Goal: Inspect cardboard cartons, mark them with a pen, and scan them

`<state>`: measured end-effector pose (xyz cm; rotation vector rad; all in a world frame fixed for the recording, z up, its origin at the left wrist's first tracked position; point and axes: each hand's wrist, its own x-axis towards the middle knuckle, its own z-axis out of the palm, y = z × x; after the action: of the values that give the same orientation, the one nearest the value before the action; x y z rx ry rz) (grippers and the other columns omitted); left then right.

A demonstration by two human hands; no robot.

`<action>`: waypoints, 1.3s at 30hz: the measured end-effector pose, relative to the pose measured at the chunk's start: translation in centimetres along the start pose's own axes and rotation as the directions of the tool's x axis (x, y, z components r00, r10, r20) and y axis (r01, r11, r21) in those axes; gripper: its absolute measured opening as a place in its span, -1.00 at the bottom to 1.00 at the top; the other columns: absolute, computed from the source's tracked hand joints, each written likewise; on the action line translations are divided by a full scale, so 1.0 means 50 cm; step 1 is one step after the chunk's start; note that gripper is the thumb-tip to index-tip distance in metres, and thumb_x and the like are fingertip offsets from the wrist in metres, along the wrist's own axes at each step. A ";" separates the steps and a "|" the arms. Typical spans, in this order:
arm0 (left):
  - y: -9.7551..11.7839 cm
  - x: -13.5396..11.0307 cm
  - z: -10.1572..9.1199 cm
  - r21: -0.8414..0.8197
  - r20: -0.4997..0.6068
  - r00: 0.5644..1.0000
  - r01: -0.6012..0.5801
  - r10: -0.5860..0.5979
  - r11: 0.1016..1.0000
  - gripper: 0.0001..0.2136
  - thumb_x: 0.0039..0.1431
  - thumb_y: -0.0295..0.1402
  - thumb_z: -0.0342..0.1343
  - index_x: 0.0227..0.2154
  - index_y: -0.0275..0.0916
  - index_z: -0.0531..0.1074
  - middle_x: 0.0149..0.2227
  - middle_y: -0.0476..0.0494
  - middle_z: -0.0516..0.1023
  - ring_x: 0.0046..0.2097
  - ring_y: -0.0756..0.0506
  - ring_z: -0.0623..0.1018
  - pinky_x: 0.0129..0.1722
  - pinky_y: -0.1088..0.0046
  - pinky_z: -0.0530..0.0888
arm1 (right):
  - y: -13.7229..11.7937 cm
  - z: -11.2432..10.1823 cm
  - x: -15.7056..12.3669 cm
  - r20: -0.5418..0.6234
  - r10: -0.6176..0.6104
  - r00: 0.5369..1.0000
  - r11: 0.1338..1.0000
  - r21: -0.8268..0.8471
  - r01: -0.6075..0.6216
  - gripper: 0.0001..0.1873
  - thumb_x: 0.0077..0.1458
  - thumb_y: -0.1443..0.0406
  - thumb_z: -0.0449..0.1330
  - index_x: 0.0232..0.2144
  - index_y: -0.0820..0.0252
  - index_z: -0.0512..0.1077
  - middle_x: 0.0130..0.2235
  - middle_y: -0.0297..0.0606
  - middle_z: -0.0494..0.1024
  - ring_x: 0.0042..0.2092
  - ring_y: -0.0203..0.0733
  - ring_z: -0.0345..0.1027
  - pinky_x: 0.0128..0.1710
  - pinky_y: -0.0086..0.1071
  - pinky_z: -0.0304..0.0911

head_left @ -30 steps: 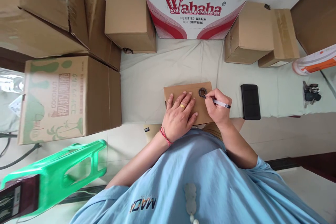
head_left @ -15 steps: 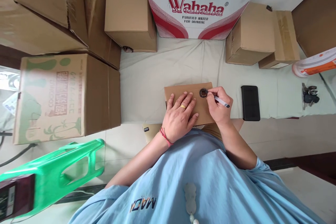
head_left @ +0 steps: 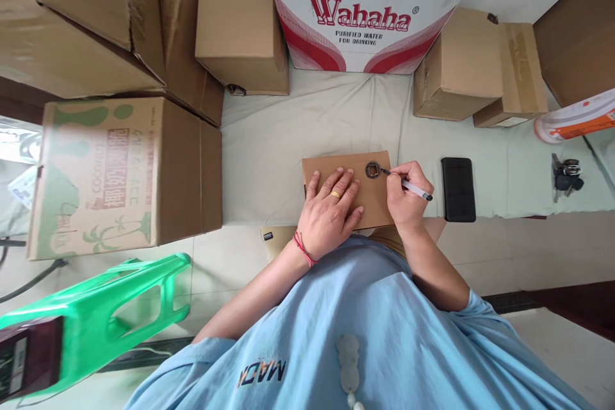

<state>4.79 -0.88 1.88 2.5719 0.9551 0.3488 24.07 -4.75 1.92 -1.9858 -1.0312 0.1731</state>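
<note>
A piece of brown cardboard [head_left: 377,205], perhaps the top of a flat box, lies at the table's front edge against my blue shirt. My left hand [head_left: 331,211] rests flat on it with the fingers spread. A pen with a pale barrel and dark end [head_left: 412,188] is gripped in my right hand [head_left: 408,195], over the cardboard's right edge. Its dark tip points left, beside a black inked ring with a square in its middle [head_left: 373,170]. Whether the tip touches the cardboard I cannot tell.
A black phone [head_left: 458,189] and keys [head_left: 567,174] lie to the right. Behind stand a white and red Wahaha carton [head_left: 365,19] and brown boxes [head_left: 235,19]. A coconut carton [head_left: 100,179] stands left, near a green plastic stool [head_left: 120,314].
My right hand has shifted slightly right with the pen, drawing its tip away from the ring's centre to beside its right edge. The left hand stays in place.
</note>
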 end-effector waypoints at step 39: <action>-0.005 -0.004 0.010 -0.014 -0.052 0.998 -0.021 0.020 1.000 -0.52 0.55 -0.16 0.05 0.38 -0.27 0.46 0.49 -0.34 0.42 0.52 -0.41 0.39 0.56 -0.30 0.15 | 0.094 -0.030 0.009 -0.066 -0.205 0.976 0.978 0.006 0.206 -0.72 0.50 0.12 0.10 0.00 0.12 0.53 -0.23 -0.18 0.72 -0.23 -0.11 0.64 -0.13 -0.23 0.51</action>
<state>4.65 -0.96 1.30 2.5730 0.9410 0.4281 27.86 -6.70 -0.56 -1.8469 -1.1821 0.0022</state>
